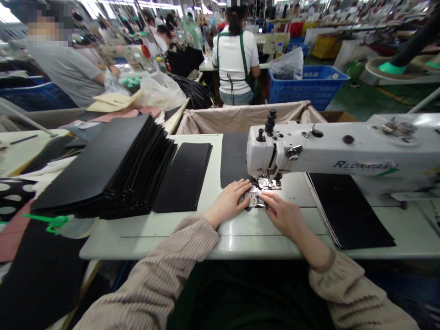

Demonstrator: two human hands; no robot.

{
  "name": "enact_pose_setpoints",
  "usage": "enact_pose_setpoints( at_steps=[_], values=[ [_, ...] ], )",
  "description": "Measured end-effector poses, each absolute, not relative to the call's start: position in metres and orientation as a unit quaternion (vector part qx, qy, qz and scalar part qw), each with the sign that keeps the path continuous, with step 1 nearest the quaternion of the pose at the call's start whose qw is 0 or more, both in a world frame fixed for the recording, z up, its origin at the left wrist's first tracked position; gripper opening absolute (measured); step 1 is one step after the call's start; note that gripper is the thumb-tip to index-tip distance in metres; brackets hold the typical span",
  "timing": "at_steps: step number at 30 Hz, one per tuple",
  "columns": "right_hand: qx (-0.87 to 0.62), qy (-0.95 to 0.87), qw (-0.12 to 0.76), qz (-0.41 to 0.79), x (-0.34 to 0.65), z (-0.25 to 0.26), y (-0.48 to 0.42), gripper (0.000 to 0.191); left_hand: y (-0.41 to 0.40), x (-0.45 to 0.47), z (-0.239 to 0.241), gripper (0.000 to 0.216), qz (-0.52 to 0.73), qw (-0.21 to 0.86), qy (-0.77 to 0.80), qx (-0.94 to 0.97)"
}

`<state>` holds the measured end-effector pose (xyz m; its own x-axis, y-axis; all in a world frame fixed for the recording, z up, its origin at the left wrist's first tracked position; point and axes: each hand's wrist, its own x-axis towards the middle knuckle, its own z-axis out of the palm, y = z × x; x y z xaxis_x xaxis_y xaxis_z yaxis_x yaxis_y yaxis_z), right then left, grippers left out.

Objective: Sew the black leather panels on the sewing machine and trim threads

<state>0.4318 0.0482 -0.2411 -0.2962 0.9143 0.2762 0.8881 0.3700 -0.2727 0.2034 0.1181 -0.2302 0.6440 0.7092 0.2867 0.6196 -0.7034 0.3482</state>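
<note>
The metal plate (253, 200) is lying at the centre of the frame, just below the head of the machine (309, 146). The left hand (228, 201) is resting with its fingers towards the plate's left side, and the right hand (283, 215) is reaching its fingertips to the right side. The fingers are hiding the contact, so I cannot tell whether either is pinching anything. Both are sitting so near the needle area that an accidental start could be catching a fingertip; a slip on the smooth metal could be leaving the plate badly seated. Up and left of it, a sheet (235, 158) is lying flat; a careless left-hand push could be skewing it. Left of centre, a small stack (185, 176) is lying beside a tall stack (99, 160), whose fanned layers could be sliding if bumped. At right, another stack (354, 208) is lying where a swinging right forearm could be nudging it.
</note>
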Motion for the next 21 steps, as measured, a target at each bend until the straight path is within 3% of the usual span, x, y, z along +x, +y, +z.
enact_pose_setpoints(
  at_steps=[7,12,18,21],
  values=[
    [-0.569,-0.793,0.215,0.033,0.431,-0.241,0.047,0.044,0.125,0.206,-0.238,0.062,0.214,0.075,0.418,0.88],
    [-0.578,-0.784,0.224,0.035,0.431,-0.239,0.046,0.037,0.117,0.213,-0.222,0.054,0.209,0.043,0.494,0.843],
    [-0.573,-0.781,0.244,0.051,0.439,-0.231,0.035,0.033,0.038,0.196,-0.224,0.063,0.185,-0.033,0.542,0.819],
    [-0.552,-0.774,0.296,0.091,0.454,-0.228,0.008,0.032,-0.019,0.165,-0.233,0.066,0.155,-0.011,0.538,0.828]
  ],
)
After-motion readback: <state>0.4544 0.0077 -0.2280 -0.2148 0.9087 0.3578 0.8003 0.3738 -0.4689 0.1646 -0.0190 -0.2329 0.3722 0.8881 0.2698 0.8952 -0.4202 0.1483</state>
